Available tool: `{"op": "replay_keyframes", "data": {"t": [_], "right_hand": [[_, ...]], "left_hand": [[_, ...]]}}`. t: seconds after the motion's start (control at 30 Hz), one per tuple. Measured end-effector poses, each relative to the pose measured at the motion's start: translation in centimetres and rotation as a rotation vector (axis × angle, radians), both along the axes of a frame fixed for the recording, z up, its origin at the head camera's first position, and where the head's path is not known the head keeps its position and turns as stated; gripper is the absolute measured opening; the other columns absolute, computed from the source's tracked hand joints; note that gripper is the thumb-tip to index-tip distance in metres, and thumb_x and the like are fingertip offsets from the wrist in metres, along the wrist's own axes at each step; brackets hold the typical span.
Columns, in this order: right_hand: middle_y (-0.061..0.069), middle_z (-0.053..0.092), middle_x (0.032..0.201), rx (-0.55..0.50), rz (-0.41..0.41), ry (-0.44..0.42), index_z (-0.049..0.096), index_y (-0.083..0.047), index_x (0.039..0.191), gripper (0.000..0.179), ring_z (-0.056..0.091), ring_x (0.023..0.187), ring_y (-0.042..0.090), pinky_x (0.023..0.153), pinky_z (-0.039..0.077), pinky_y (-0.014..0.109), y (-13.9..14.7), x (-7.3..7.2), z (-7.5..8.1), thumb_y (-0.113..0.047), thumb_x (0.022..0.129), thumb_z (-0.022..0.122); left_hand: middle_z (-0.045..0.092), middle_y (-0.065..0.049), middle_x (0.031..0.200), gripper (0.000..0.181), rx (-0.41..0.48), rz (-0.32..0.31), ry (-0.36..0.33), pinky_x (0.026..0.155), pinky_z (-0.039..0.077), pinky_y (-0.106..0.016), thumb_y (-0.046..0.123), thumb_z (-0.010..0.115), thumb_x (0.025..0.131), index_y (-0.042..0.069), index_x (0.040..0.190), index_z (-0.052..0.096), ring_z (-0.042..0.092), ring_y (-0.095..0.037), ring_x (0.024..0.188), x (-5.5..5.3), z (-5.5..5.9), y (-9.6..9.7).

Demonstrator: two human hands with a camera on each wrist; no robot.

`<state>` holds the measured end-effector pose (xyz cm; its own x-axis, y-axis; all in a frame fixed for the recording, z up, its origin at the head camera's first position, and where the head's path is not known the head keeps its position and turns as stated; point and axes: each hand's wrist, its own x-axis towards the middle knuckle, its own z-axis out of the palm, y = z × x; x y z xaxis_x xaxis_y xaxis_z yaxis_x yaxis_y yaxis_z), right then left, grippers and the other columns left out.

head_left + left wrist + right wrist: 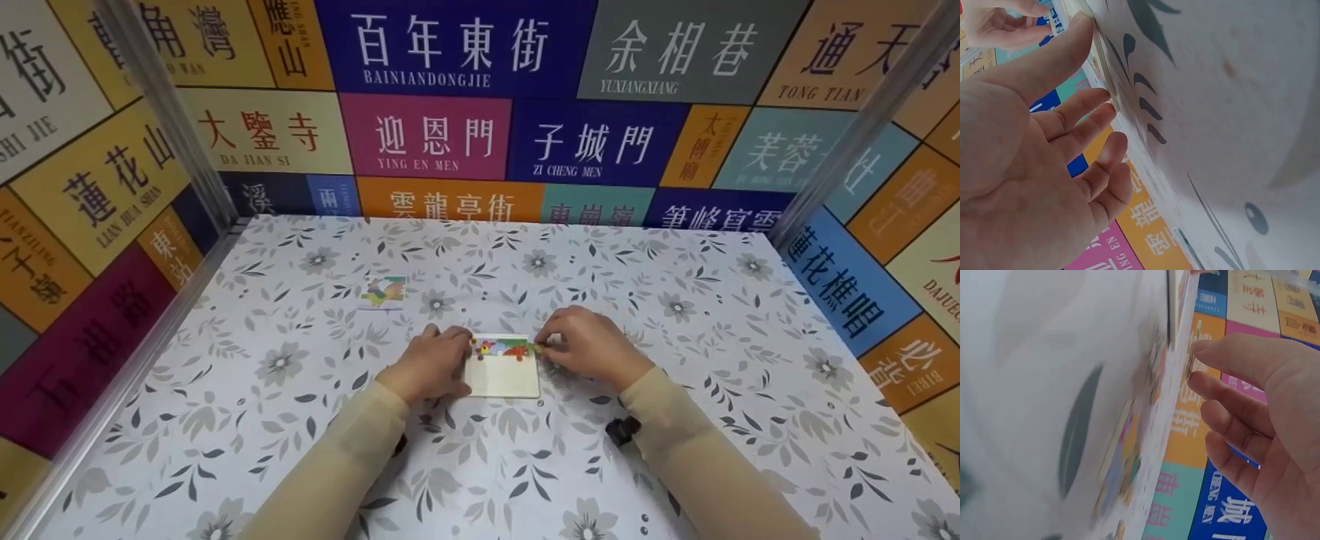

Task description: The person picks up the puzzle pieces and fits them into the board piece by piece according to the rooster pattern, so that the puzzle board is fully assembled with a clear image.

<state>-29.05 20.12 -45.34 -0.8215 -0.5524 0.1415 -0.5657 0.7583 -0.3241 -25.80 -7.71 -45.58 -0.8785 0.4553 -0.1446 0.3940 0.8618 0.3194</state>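
Note:
A small cream puzzle tray (501,377) lies flat on the patterned cloth, with a strip of colourful puzzle pieces (495,348) along its far edge. My left hand (431,364) holds the tray at its left side, the thumb near the front corner and the fingers towards the far one. In the left wrist view, thumb and fingertips touch the tray's edge (1107,62). At the far right corner, my right hand (589,345) pinches a thin puzzle piece (1192,354) between thumb and index finger. Blurred coloured pieces (1120,464) lie on the cloth in the right wrist view.
A small colourful picture card (386,292) lies on the cloth, farther off to the left. Lettered panels (435,135) rise behind the table and at both sides. Clear corner posts (176,120) stand at the table's back corners.

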Motion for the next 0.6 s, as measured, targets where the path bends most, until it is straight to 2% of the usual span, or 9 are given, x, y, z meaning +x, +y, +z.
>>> {"op": "replay_keyframes", "data": {"t": [0.13, 0.43, 0.6], "right_hand": [[-0.003, 0.075, 0.101, -0.006, 0.061, 0.039, 0.083, -0.020, 0.100, 0.011, 0.068, 0.096, 0.020, 0.083, 0.057, 0.039, -1.2, 0.4, 0.0, -0.019, 0.091, 0.077], [-0.004, 0.074, 0.096, -0.009, 0.193, 0.085, 0.083, -0.020, 0.097, 0.009, 0.068, 0.090, 0.016, 0.083, 0.057, 0.036, -4.1, 0.9, -0.3, -0.021, 0.089, 0.080], [-0.005, 0.074, 0.096, 0.009, 0.230, 0.093, 0.083, -0.020, 0.097, 0.008, 0.067, 0.088, 0.015, 0.081, 0.056, 0.035, -5.1, 0.9, -0.4, -0.020, 0.090, 0.079]], "left_hand": [[0.055, -0.004, 0.147, 0.053, 0.028, -0.013, 0.004, 0.099, 0.045, -0.048, 0.032, 0.089, 0.081, 0.009, 0.123, 0.064, 0.049, -0.032, 0.117, -0.1, -0.1, -0.4], [0.056, -0.002, 0.145, 0.056, 0.065, 0.013, -0.035, 0.099, 0.045, -0.047, 0.031, 0.090, 0.080, 0.010, 0.125, 0.063, 0.048, -0.032, 0.115, -0.4, 0.0, -0.5], [0.056, -0.004, 0.144, 0.057, 0.064, 0.008, -0.036, 0.098, 0.046, -0.048, 0.031, 0.090, 0.080, 0.009, 0.125, 0.063, 0.049, -0.032, 0.114, -0.4, -0.1, -0.4]]}}
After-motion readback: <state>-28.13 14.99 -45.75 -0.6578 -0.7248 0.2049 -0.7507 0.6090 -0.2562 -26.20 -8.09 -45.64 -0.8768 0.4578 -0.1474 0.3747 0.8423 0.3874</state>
